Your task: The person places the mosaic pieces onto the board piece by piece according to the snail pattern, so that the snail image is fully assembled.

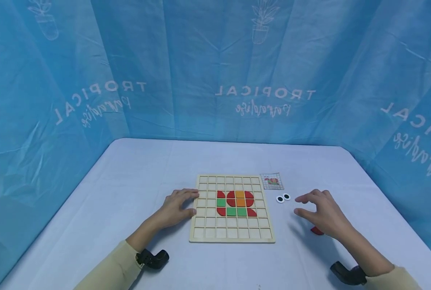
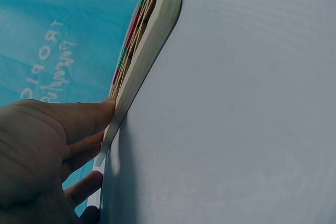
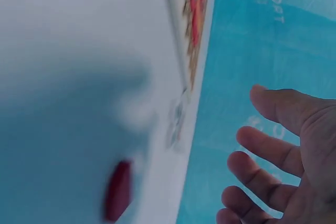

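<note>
A pale wooden grid board (image 1: 205,233) lies flat on the table in the head view. Red, orange and green tiles (image 1: 231,212) fill several of its middle cells. Along the board's left edge rests my left hand (image 1: 175,207), its thumb and fingertips touching the rim. The left wrist view shows the thumb (image 2: 89,116) against the board's side. My right hand (image 1: 324,213) hovers right of the board with fingers spread and nothing held. Below it lies a red piece (image 1: 316,230), partly hidden by the hand. Two white discs with black centres (image 1: 280,199) lie between board and right hand.
A small printed card (image 1: 272,181) with a gridded picture lies by the board's upper right corner. White cloth covers the table (image 1: 157,161). Blue curtains (image 1: 201,112) with lettering surround its back and sides.
</note>
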The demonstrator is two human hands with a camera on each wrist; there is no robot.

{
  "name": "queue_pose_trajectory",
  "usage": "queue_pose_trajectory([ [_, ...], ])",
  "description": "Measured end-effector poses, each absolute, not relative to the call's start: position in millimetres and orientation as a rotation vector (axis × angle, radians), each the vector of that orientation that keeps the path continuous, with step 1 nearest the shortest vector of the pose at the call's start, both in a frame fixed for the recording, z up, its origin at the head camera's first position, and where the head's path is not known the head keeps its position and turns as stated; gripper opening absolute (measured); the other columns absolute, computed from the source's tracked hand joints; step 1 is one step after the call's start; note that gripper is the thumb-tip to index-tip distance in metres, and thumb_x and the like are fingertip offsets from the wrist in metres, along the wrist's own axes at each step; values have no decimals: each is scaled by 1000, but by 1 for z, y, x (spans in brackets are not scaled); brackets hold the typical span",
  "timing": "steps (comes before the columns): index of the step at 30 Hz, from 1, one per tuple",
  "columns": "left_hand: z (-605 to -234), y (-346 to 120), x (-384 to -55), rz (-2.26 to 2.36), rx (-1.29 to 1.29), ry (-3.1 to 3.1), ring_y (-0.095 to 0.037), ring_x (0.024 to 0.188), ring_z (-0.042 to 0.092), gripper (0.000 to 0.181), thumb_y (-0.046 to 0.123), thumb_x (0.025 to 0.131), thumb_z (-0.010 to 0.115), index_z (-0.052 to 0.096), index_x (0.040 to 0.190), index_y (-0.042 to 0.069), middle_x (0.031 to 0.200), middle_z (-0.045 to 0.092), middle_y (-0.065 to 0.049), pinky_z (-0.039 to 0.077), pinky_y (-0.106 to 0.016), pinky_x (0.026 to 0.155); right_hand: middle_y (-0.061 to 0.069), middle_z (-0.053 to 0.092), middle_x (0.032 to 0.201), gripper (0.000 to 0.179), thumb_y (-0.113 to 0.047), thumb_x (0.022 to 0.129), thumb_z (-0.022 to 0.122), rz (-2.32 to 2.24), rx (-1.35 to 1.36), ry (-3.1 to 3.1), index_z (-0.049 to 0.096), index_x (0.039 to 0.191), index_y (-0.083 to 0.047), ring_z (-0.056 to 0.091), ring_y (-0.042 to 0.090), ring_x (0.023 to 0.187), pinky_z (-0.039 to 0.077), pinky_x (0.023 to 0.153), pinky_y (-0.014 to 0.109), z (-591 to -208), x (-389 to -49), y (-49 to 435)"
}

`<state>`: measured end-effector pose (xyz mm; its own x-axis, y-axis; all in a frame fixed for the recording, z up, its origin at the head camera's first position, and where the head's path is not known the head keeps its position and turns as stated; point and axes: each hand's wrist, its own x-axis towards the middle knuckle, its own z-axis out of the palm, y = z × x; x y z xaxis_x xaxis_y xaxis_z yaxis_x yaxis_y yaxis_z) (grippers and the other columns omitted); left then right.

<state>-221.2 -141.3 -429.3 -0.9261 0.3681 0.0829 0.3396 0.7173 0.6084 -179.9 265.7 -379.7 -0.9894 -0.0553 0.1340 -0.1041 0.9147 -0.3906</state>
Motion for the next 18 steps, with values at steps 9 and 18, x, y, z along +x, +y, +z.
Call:
queue_pose_trajectory([
  [9, -429, -141, -220, 1003, 584, 2869, -36, 135, 36, 48, 18, 85, 68, 55, 131, 10, 143, 48, -6, 26, -61, 104, 12, 62, 104, 39, -35, 74, 78, 605, 30, -3051, 71, 104, -11, 45, 28, 97, 43, 62, 27, -396, -155, 310],
  [18, -430, -141, -222, 990, 595, 2880, -36, 135, 36, 48, 18, 85, 68, 55, 131, 9, 143, 48, -7, 26, -61, 104, 11, 64, 98, 38, -38, 72, 78, 524, -16, -3134, 72, 98, -11, 46, 28, 93, 40, 62, 28, -408, -140, 333],
])
